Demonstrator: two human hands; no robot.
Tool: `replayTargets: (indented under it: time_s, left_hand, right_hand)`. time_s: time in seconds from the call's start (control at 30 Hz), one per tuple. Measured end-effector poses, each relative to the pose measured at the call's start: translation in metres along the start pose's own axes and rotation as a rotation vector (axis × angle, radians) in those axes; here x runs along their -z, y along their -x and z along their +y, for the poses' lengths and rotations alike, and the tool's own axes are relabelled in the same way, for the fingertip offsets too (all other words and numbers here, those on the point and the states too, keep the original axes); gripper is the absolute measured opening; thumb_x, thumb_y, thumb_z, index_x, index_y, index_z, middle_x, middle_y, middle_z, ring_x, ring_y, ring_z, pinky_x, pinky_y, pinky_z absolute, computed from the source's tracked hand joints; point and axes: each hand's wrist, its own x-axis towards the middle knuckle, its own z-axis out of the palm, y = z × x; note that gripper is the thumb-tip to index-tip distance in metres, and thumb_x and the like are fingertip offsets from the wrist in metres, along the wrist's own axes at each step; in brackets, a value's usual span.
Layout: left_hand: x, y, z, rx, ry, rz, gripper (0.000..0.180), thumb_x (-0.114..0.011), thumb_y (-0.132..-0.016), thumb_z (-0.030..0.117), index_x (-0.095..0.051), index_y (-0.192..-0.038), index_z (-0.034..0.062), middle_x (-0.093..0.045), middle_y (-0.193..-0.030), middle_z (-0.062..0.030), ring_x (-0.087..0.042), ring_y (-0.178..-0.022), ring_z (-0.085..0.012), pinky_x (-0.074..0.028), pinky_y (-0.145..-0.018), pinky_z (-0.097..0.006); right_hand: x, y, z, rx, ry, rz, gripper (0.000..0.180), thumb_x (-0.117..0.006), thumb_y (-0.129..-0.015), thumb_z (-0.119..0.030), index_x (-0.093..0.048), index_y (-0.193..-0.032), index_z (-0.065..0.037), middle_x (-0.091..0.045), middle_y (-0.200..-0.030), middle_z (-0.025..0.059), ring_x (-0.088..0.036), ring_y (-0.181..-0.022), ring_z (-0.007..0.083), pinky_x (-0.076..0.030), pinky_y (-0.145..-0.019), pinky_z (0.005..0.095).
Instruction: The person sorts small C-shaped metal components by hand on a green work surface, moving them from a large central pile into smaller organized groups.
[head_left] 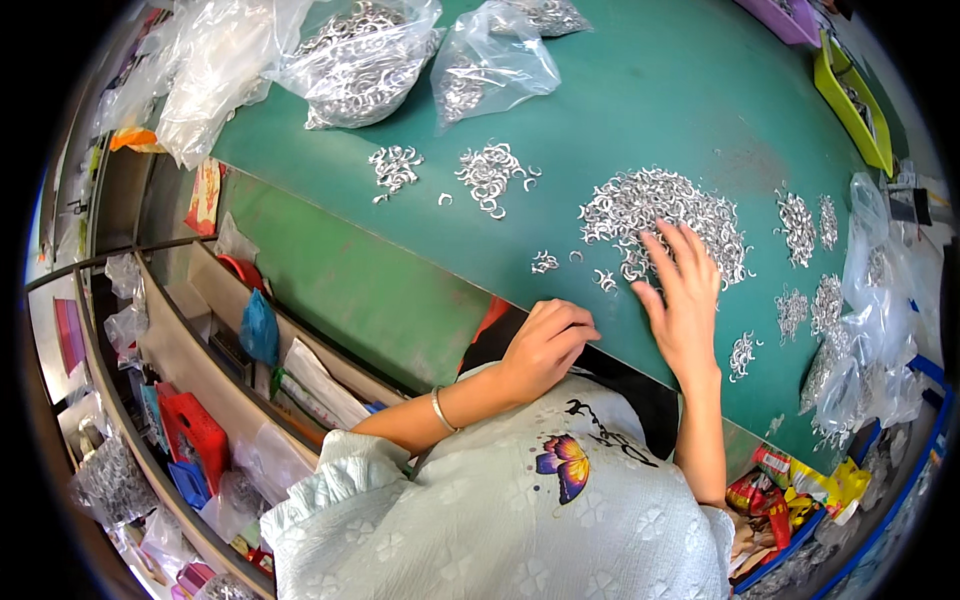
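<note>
Resting flat with fingers spread, the right hand (pixel 683 300) touches a big pile of small metal rings (pixel 662 215) on a green table (pixel 620 110). Loosely curled, the left hand (pixel 545 345) sits at the table's near edge; whether it holds anything cannot be told.

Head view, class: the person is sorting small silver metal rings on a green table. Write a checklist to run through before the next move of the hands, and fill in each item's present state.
1. Right hand on the big ring pile, fingers spread flat: ok.
2. Left hand at the near edge of the green table, fingers curled: ok; whether it holds rings: cannot tell.
3. Small sorted clusters lie apart from the big pile: ok.
4. Loose rings near the table edge, safe from falling: cannot tell.
5. Clear bags of rings at the far side, closed: cannot tell.
</note>
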Motion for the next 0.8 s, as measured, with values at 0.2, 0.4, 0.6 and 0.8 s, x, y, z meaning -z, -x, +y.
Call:
replayTargets:
  time_s: [0.2, 0.4, 0.6, 0.8]
  left_hand:
    - [-0.005, -0.010, -0.001, 0.007, -0.054, 0.011, 0.030, -0.070, -0.066, -0.013, -0.066, -0.090, 0.0040, -0.062, -0.095, -0.0072, -0.059, -0.085, -0.0254, -0.044, -0.074, -0.035]
    - [-0.010, -0.018, 0.003, 0.001, -0.076, 0.015, 0.028, -0.069, -0.069, -0.012, -0.067, -0.091, 0.0045, -0.062, -0.094, -0.0069, -0.059, -0.084, -0.0250, -0.043, -0.074, -0.035]
    - [-0.018, -0.021, 0.008, 0.012, -0.102, -0.061, 0.027, -0.070, -0.071, -0.010, -0.067, -0.093, 0.0045, -0.062, -0.094, -0.0067, -0.059, -0.087, -0.0251, -0.043, -0.079, -0.036]
    - [-0.020, -0.018, 0.010, 0.015, -0.128, -0.063, 0.027, -0.071, -0.074, -0.006, -0.066, -0.099, 0.0045, -0.060, -0.101, -0.0081, -0.058, -0.092, -0.0253, -0.042, -0.082, -0.037]
  right_hand:
    - [0.008, 0.033, 0.003, -0.009, -0.107, -0.281, 0.056, -0.072, -0.082, -0.023, -0.056, -0.134, -0.012, -0.041, -0.151, 0.0040, -0.028, -0.145, 0.0304, -0.020, -0.116, 0.0551]
    - [0.014, 0.062, 0.028, -0.089, -0.076, -0.113, 0.043, -0.072, -0.082, -0.017, -0.063, -0.123, -0.008, -0.049, -0.145, 0.0064, -0.034, -0.142, 0.0304, -0.023, -0.114, 0.0535]
    - [0.013, 0.069, 0.007, -0.093, -0.116, -0.123, 0.038, -0.070, -0.083, -0.017, -0.065, -0.119, -0.005, -0.053, -0.140, 0.0078, -0.038, -0.139, 0.0321, -0.022, -0.112, 0.0571]
    - [0.003, 0.061, 0.008, -0.125, -0.216, 0.085, 0.038, -0.069, -0.084, -0.013, -0.064, -0.120, -0.004, -0.055, -0.136, 0.0090, -0.043, -0.135, 0.0306, -0.027, -0.110, 0.0522]
